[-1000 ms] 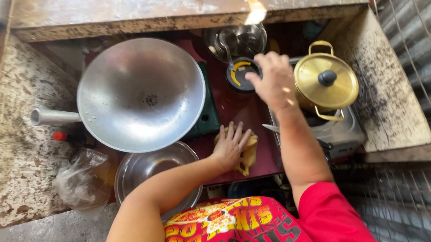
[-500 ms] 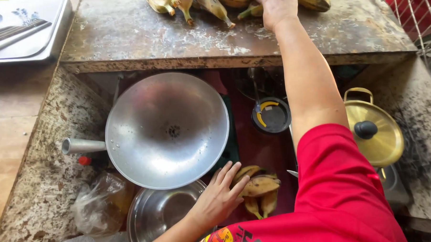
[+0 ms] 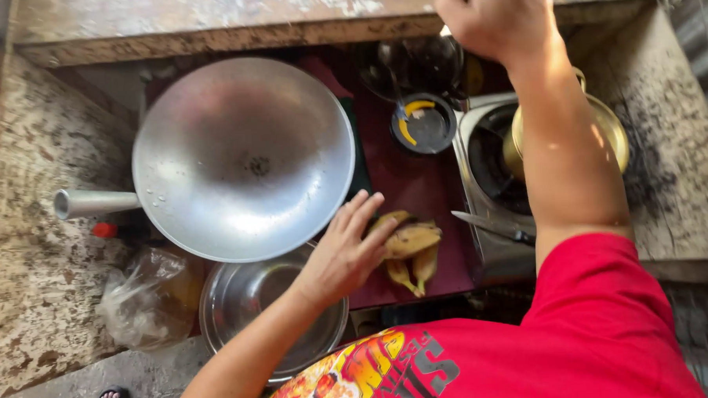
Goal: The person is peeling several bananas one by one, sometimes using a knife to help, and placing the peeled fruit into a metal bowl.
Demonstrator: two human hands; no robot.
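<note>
**More bananas arrive beside the wok**

The left hand (image 3: 344, 258) rests flat, fingers spread, on a small pile of yellow bananas (image 3: 411, 248) at lower centre of the dark red table (image 3: 416, 181), a pile larger than a second ago. The right hand (image 3: 495, 17), back from the ledge at the top edge, is closed around something yellowish, barely visible. The upturned wok (image 3: 243, 156) and knife (image 3: 492, 225) lie undisturbed.

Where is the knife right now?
In the head view, the knife lies right of the bananas, on the stove's front edge.
</note>
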